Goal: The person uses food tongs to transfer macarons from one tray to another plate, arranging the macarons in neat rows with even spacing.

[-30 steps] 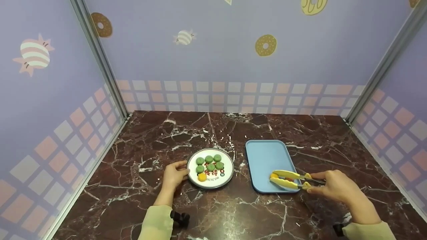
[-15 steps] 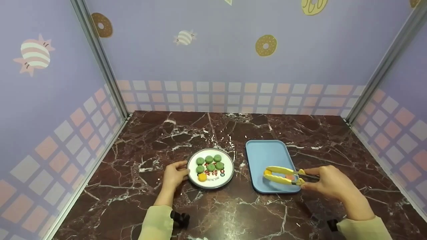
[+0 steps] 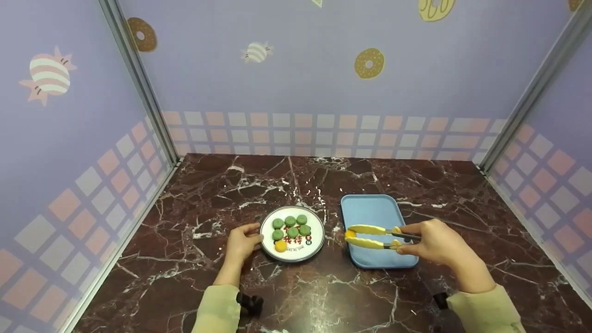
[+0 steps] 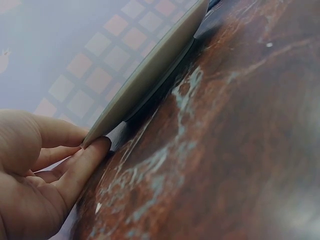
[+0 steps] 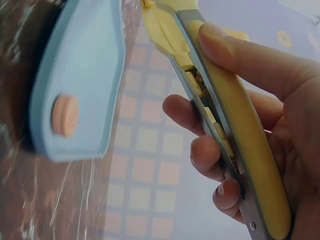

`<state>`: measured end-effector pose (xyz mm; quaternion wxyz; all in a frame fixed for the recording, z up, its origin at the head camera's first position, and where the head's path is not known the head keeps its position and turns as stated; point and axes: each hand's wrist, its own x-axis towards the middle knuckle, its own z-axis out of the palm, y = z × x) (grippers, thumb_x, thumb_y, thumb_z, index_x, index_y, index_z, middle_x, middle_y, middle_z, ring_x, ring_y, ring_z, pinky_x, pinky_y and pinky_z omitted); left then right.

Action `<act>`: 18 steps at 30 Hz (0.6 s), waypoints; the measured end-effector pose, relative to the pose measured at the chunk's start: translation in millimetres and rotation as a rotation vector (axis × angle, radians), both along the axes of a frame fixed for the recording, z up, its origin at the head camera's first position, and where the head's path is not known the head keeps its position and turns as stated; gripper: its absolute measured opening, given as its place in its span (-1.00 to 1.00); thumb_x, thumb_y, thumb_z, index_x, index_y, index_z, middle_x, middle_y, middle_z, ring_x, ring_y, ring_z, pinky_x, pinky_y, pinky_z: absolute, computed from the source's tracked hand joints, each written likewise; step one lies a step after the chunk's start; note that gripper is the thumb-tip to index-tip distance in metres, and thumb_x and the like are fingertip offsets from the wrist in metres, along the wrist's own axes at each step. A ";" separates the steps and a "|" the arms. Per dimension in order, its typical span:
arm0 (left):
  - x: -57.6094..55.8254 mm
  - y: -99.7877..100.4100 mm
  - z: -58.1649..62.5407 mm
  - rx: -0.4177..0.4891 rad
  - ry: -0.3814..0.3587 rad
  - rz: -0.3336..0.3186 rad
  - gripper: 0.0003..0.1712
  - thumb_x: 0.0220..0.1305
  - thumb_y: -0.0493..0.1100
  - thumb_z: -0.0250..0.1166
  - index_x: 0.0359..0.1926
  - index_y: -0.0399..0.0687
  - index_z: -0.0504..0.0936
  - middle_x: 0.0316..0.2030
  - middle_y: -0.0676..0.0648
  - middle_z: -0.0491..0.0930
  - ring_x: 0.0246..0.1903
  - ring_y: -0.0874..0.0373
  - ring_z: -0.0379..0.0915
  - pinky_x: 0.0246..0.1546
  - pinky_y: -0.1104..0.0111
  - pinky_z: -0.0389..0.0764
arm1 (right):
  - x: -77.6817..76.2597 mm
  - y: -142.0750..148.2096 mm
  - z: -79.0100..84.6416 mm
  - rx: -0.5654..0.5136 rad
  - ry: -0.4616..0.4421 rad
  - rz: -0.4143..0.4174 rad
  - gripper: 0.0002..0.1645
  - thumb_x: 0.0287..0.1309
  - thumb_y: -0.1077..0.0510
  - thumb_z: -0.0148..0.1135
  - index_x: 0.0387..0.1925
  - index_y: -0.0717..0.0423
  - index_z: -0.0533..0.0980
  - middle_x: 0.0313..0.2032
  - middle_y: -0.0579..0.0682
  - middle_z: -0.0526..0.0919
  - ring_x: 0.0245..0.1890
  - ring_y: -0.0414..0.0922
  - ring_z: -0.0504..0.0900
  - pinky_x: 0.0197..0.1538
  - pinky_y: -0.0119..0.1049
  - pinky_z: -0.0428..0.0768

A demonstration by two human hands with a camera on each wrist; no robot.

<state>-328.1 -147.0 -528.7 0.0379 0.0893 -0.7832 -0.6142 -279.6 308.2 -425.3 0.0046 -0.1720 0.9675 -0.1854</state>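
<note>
My left hand [image 3: 242, 243] pinches the left rim of a round white plate [image 3: 317, 224]; in the left wrist view the thumb lies below the rim and the fingers meet its edge. Several small green cakes [image 3: 290, 220] with one yellow-orange ball [image 3: 280, 246] sit on this plate. My right hand [image 3: 432, 246] grips yellow-tipped metal tongs [image 5: 245, 145], thumb on one arm and fingers around the other. At their tips is another yellow-orange ball [image 3: 351, 235], over the left edge of the blue tray [image 3: 372, 210].
A pink ridged round cake [image 5: 65, 116] lies in the tray, seen in the right wrist view. Tray and plate stand side by side on a dark marbled tabletop [image 3: 305, 296]. Patterned panels [image 3: 296, 83] enclose the back and both sides.
The tongs with the ball have moved left across the tray to its left edge, my right hand moving along. My left hand and the plate have stayed put.
</note>
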 end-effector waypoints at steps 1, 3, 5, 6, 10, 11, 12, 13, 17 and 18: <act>0.0 0.1 -0.1 0.000 -0.001 0.000 -0.50 0.21 -0.50 0.31 0.20 -0.52 0.57 0.05 -0.52 0.61 -0.13 -0.05 0.69 -0.22 0.26 0.88 | -1.2 -3.3 0.2 -0.002 -0.009 0.002 -0.28 0.03 -0.18 0.56 0.18 0.10 0.66 -0.04 0.12 0.81 -0.33 -0.11 0.76 -0.33 -0.19 0.68; -0.2 0.3 -0.1 -0.004 -0.001 0.001 -0.50 0.21 -0.49 0.32 0.20 -0.52 0.57 0.06 -0.52 0.61 -0.12 -0.05 0.69 -0.22 0.26 0.88 | -3.5 -10.3 0.2 -0.007 -0.020 0.012 -0.28 0.05 -0.17 0.56 0.20 0.09 0.65 -0.19 0.04 0.85 -0.45 -0.23 0.71 -0.33 -0.20 0.68; -0.4 0.4 -0.4 -0.005 0.000 0.002 -0.50 0.21 -0.49 0.31 0.20 -0.52 0.57 0.06 -0.52 0.61 -0.12 -0.05 0.69 -0.21 0.26 0.88 | -5.8 -17.6 0.0 -0.011 -0.015 0.030 -0.28 0.06 -0.16 0.55 0.20 0.10 0.65 -0.29 -0.02 0.85 -0.52 -0.28 0.66 -0.33 -0.17 0.69; -0.5 0.4 -0.6 -0.006 0.001 0.002 -0.50 0.20 -0.49 0.31 0.20 -0.52 0.57 0.05 -0.52 0.61 -0.13 -0.05 0.69 -0.22 0.26 0.88 | -7.0 -21.3 -0.3 -0.007 -0.004 0.041 -0.29 0.06 -0.16 0.56 0.19 0.10 0.65 -0.30 -0.03 0.85 -0.53 -0.29 0.66 -0.34 -0.16 0.70; -0.9 0.5 -0.9 0.002 0.000 -0.002 -0.50 0.21 -0.50 0.31 0.20 -0.53 0.57 0.06 -0.53 0.61 -0.14 -0.03 0.68 -0.22 0.26 0.88 | -12.0 -36.4 -2.8 0.007 0.072 0.087 -0.36 0.02 -0.14 0.58 0.11 0.07 0.71 -0.16 0.04 0.85 -0.36 -0.10 0.76 -0.31 -0.12 0.73; -0.9 0.5 -0.8 0.004 -0.002 -0.004 -0.51 0.22 -0.50 0.31 0.20 -0.53 0.56 0.06 -0.53 0.61 -0.13 -0.04 0.69 -0.22 0.26 0.88 | -13.3 -40.1 -3.5 0.010 0.092 0.097 -0.38 0.01 -0.14 0.59 0.09 0.04 0.72 -0.12 0.05 0.84 -0.32 -0.05 0.77 -0.31 -0.12 0.73; -0.8 0.7 -0.4 0.007 -0.006 -0.005 -0.51 0.22 -0.50 0.31 0.20 -0.53 0.56 0.07 -0.53 0.60 -0.13 -0.04 0.69 -0.21 0.27 0.88 | -14.6 -43.5 -4.5 0.008 0.102 0.110 -0.40 0.00 -0.13 0.59 0.08 0.03 0.73 -0.12 0.04 0.84 -0.28 -0.02 0.78 -0.30 -0.11 0.75; -0.8 0.8 -0.1 0.009 -0.009 -0.005 -0.51 0.23 -0.50 0.30 0.21 -0.53 0.56 0.08 -0.53 0.60 -0.12 -0.04 0.69 -0.21 0.27 0.88 | -16.0 -47.0 -5.4 0.006 0.110 0.124 -0.41 0.00 -0.13 0.59 0.06 0.01 0.74 -0.13 0.03 0.84 -0.28 0.00 0.78 -0.28 -0.10 0.75; -0.6 0.8 0.5 0.022 -0.016 -0.001 -0.51 0.23 -0.51 0.30 0.21 -0.53 0.56 0.10 -0.54 0.59 -0.09 -0.07 0.70 -0.21 0.27 0.88 | -20.5 -61.4 -7.1 -0.003 0.113 0.162 -0.43 0.00 -0.13 0.60 0.04 -0.01 0.75 -0.14 -0.01 0.85 -0.30 -0.05 0.78 -0.27 -0.11 0.76; -0.6 0.7 0.8 0.025 -0.016 0.000 -0.51 0.23 -0.52 0.30 0.21 -0.53 0.56 0.09 -0.54 0.59 -0.10 -0.06 0.70 -0.21 0.27 0.88 | -21.7 -65.1 -7.8 -0.005 0.108 0.167 -0.43 0.00 -0.12 0.60 0.05 -0.01 0.75 -0.14 -0.01 0.85 -0.30 -0.05 0.78 -0.27 -0.12 0.76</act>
